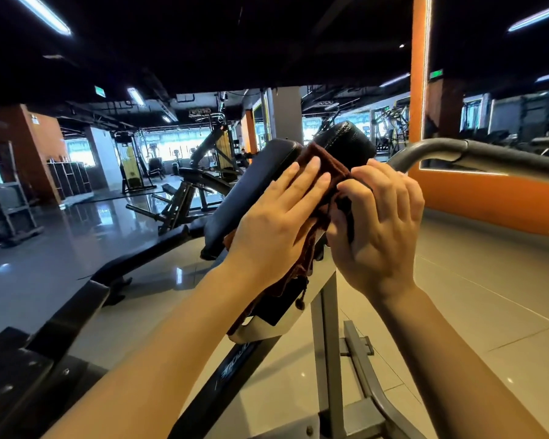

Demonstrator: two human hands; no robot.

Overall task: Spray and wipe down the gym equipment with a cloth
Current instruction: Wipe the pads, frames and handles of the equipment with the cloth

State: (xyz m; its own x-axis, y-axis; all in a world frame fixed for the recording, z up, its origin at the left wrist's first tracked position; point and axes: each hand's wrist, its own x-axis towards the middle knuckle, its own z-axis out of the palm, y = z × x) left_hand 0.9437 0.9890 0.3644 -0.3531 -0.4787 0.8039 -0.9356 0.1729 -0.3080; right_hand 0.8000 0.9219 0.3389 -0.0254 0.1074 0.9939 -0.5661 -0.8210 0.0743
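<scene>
**gymrat_42:** Going left to right: far left, just dark bench frames cut off by the picture's edge. Then the long black padded vinyl cushion [254,185] of the machine, its long axis tilting from lower left up to upper right. The left hand [276,223] lies flat on it, fingers straight and together, pressing the dark brown terry cloth [324,172] onto the pad's right edge.

**wipedown_dave:** And the right one?

**gymrat_42:** The right hand [377,223] sits just beside the left, fingers curled, pinching a bunched fold of the same cloth. Above it is a second rounded black pad [346,141], and the cloth bridges the gap between the two pads. To the right, a curved grey metal handlebar [476,153] runs off toward the picture's right edge.

**wipedown_dave:** So which way does the wipe go?

**gymrat_42:** My guess is along the pad's long axis, down toward the lower-left end, since most of that surface lies left of and below the cloth. The left hand's nearer and already flat on it.

**wipedown_dave:** Spray bottle?

**gymrat_42:** Can't see one. The cloth's tail hangs down behind the left wrist over the white and black frame bracket [267,331], so how much cloth there is stays hidden. Can't tell if the pad's wet either.
</scene>
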